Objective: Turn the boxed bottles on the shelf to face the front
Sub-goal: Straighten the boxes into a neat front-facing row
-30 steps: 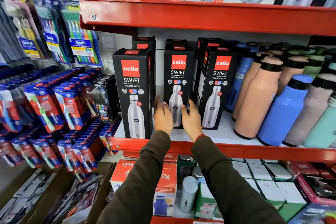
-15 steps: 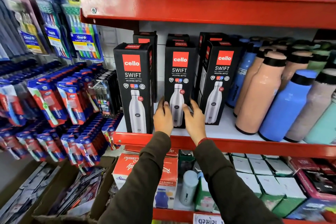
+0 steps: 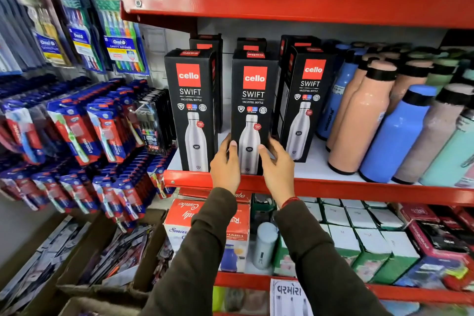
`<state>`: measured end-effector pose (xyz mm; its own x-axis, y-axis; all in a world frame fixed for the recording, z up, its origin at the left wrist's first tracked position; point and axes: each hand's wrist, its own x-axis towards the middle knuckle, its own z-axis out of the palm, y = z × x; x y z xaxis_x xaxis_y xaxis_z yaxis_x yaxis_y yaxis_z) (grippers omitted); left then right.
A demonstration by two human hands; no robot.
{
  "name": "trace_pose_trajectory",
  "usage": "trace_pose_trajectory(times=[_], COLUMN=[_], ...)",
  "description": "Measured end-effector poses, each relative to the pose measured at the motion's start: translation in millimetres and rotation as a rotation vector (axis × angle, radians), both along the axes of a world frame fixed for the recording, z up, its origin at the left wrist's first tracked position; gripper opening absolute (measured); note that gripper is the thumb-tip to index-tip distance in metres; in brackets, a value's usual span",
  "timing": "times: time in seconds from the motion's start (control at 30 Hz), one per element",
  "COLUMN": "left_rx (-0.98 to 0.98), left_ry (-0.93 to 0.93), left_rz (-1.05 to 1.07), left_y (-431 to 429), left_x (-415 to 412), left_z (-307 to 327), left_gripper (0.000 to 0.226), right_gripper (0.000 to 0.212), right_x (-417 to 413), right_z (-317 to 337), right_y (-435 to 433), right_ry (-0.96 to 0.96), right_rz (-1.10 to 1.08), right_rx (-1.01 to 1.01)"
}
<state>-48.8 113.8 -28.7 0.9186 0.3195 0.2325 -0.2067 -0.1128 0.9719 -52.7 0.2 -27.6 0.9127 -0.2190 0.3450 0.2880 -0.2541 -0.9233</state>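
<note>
Where the red shelf edge [image 3: 359, 188] runs, the middle boxed bottle [image 3: 254, 100] is gripped at its base between the left hand [image 3: 225, 168] and the right hand [image 3: 278, 168], label frontward; two matching boxes [image 3: 191, 100] flank it, loose bottles [image 3: 359, 120] rightward.

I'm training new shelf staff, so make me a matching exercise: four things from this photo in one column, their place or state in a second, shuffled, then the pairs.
Things
1. middle black box
2. right black box
3. peach bottle
4. toothbrush packs

Places or states
A. hanging on the wall left of the shelves
B. held low down between both hands
C. turned at an angle, side panel showing
D. standing unboxed beside a blue bottle

Pairs: 1-B, 2-C, 3-D, 4-A
</note>
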Motion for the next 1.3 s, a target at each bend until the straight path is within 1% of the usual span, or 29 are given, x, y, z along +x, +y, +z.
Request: trace_pose_trajectory(times=[0.2,0.33,0.43,0.5,0.57,0.67,0.8,0.9,1.07,1.2,1.23,1.3], left_rx=[0.004,-0.036,-0.071,-0.033,0.031,0.129,0.264,0.247,0.165,0.049,0.037,0.032], left_ry=[-0.001,-0.029,-0.138,-0.256,-0.356,-0.465,-0.537,-0.468,-0.135,0.110,0.139,0.134], left_rz=[-0.001,-0.005,0.108,0.211,0.257,0.198,0.019,-0.073,-0.107,-0.128,-0.126,-0.106], left_y=[-1.3,-2.7,-8.3,-16.7,-27.3,-50.0,-84.8,-108.6,-135.4,-141.6,-141.6,-141.3], left_x=[-9.6,-9.1,-10.6,-16.3,-21.8,-27.6,-20.2,0.4,42.4,62.5,65.6,69.5], left_z=[4.0,2.4,-7.9,-10.6,-8.5,-1.4,7.1,10.1,12.3,12.7,11.7,9.4], left_gripper=[0.041,0.040,0.037,0.034,0.033,0.032,0.035,0.042,0.052,0.049,0.047,0.042], right_gripper=[0.038,0.033,0.031,0.029,0.026,0.026,0.034,0.042,0.051,0.050,0.050,0.049], right_x=[-6.5,-5.5,-1.9,-1.2,-0.3,6.0,27.7,41.4,62.3,74.4,75.6,77.2], right_z=[-1.5,-4.6,-9.6,-9.8,-7.6,-1.9,-0.9,2.2,1.7,-0.8,-1.4,-2.9], right_y=[-1.8,-7.2,-16.2,-25.8,-37.6,-59.8,-89.5,-105.2,-121.9,-125.7,-126.5,-129.2], right_ry=[-0.003,-0.003,-0.021,-0.063,-0.101,-0.146,-0.134,-0.066,0.041,0.136,0.139,0.132], right_rz=[-0.014,0.021,-0.021,-0.071,-0.123,-0.183,-0.211,-0.159,-0.071,-0.035,-0.034,-0.046], right_rx=[-0.014,0.005,0.004,0.029,0.058,0.078,0.029,0.003,-0.060,-0.060,-0.059,-0.060])
